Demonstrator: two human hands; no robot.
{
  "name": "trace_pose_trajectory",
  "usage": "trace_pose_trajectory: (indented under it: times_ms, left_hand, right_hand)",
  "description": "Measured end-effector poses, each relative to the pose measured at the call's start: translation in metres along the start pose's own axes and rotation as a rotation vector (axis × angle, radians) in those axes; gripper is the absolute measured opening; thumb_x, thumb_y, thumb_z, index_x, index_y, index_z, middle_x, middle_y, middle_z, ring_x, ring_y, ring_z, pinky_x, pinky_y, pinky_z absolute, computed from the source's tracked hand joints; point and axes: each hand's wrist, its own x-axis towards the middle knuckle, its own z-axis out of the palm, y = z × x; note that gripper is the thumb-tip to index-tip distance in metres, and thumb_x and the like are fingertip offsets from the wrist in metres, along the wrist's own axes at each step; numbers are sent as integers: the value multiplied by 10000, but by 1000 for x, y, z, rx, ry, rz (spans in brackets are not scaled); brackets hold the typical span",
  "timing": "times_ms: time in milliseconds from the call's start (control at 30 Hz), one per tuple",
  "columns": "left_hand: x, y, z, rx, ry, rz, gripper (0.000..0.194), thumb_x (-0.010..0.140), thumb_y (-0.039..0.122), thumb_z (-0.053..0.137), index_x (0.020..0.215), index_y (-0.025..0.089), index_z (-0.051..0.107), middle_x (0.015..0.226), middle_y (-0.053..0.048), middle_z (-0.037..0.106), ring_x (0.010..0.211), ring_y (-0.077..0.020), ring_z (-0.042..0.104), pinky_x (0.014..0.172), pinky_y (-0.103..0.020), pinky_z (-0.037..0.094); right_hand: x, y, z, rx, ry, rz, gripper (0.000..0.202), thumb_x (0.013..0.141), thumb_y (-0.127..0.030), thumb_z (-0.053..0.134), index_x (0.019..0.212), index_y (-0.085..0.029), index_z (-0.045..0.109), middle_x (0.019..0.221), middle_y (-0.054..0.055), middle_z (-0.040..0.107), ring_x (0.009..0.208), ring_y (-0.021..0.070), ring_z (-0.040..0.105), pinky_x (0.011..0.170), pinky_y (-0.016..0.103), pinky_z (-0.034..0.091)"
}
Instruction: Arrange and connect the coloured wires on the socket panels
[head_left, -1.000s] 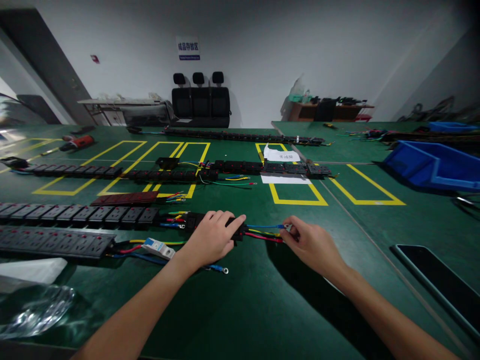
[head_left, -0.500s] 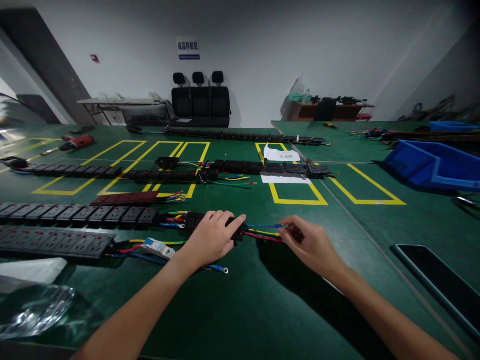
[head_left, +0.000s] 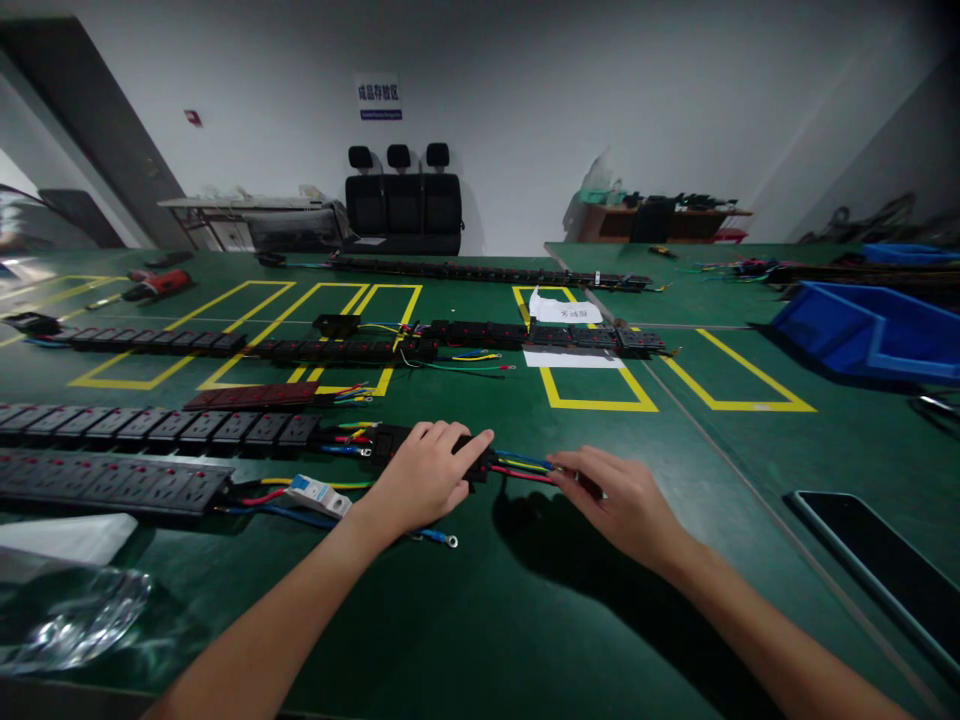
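My left hand (head_left: 429, 470) wraps over a short black socket module (head_left: 386, 442) on the green table, covering most of it. Blue, yellow-green and red wires (head_left: 521, 468) run out of the module's right end. My right hand (head_left: 611, 490) pinches these wires near their tips; the tips are hidden by the fingers. To the left lie two long black socket strips (head_left: 247, 430), one nearer than the other. The nearer strip's wires lead to a white and blue circuit breaker (head_left: 319, 494). A blue wire with a ring terminal (head_left: 450, 541) lies below my left hand.
A phone (head_left: 870, 560) lies at the right and a blue bin (head_left: 870, 330) behind it. More socket strips (head_left: 480, 335), paper sheets (head_left: 566, 308) and a red power tool (head_left: 157, 285) are farther back. Clear plastic wrap (head_left: 67, 615) sits at the front left.
My right hand has shifted slightly left and down, bringing the blue wire in against the yellow-green one. My left hand stays on the socket module.
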Motion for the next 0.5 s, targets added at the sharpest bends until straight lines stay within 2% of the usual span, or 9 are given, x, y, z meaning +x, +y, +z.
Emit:
trace_pose_trajectory:
  times_ms: [100,167,300,433,500]
  left_hand:
    - [0,0,2,-1,9,5,704,885,243,702,1531,212,423,1288,-111,600,1152,-279,570,1000,-424,436]
    - [0,-1,3,0,17,8,706,883,243,706,1531,213,425,1281,-111,604,1150,-281,572,999,-429,436]
    - [-1,-3,3,0,30,26,703,878,233,718,1522,216,436,1295,-109,611,1150,-280,580,982,-423,443]
    - [-3,-3,-4,10,70,36,737,871,202,742,1532,213,418,1334,-111,607,1148,-284,585,941,-419,462]
    - [-3,-2,-7,18,108,24,753,865,190,753,1536,204,410,1338,-117,610,1148,-289,587,934,-428,466]
  right_hand:
    - [0,-2,-1,-62,-21,-72,158,1036,-226,563,1088,-164,699,742,17,671,588,134,609,544,267,425]
    - [-1,-1,-1,-75,-29,-67,164,1037,-236,566,1099,-168,701,763,21,687,608,137,622,563,269,432]
    - [-1,11,-2,-79,5,116,194,1041,-317,569,1026,-189,713,829,35,720,654,150,647,607,281,448]
    - [0,22,-4,-97,69,301,357,1032,-455,551,809,-216,696,689,15,671,582,161,595,556,295,405]
    - [2,24,-5,-51,88,351,390,1030,-482,538,790,-220,699,669,15,667,575,164,590,558,296,417]
